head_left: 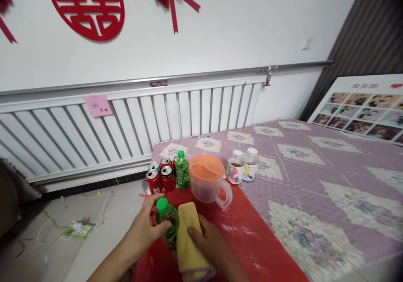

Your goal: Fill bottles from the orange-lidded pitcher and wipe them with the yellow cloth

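My left hand (147,227) is wrapped round a green bottle (170,231) with a green cap, upright over the red sheet (252,240). My right hand (206,235) grips a folded yellow cloth (189,240), which lies against the bottle's right side. Beyond my hands, a second green bottle (182,170) stands between several drink cans (168,179) and a clear jug (204,187) with an orange lid. Two white-capped jars (236,168) stand side by side to the jug's right.
A patterned lilac cover (296,151) extends right of the red sheet. Behind it are a white radiator (176,114) and a photo board (362,105). Cords and a green-white item (78,229) lie on the floor at left.
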A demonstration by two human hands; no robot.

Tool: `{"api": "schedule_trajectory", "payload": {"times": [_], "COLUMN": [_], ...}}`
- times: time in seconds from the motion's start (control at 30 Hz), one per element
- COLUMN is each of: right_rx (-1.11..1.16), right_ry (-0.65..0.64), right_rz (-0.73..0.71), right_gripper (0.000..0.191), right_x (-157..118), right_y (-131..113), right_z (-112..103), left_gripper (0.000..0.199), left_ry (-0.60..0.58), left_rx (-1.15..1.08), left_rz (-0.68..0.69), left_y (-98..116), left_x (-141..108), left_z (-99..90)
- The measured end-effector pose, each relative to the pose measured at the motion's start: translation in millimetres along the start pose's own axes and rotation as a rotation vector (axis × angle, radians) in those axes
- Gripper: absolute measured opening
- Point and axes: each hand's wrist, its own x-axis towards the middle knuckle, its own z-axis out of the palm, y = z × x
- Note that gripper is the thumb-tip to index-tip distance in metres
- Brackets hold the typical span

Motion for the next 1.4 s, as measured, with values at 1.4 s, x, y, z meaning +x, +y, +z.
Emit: {"api": "schedule_trajectory", "payload": {"times": [1.4], "right_rx": [-0.305], "right_ry": [0.227], "right_rz": [-0.425], "right_gripper": [0.039], "right_x": [-21], "right_y": [-13], "right_z": [15], "left_gripper": [0.047], "left_ry": [-0.363], "left_rx": [-0.317], "left_rz": [-0.019], "left_y": [31], "left_x": [4], "left_z": [-11.2]}}
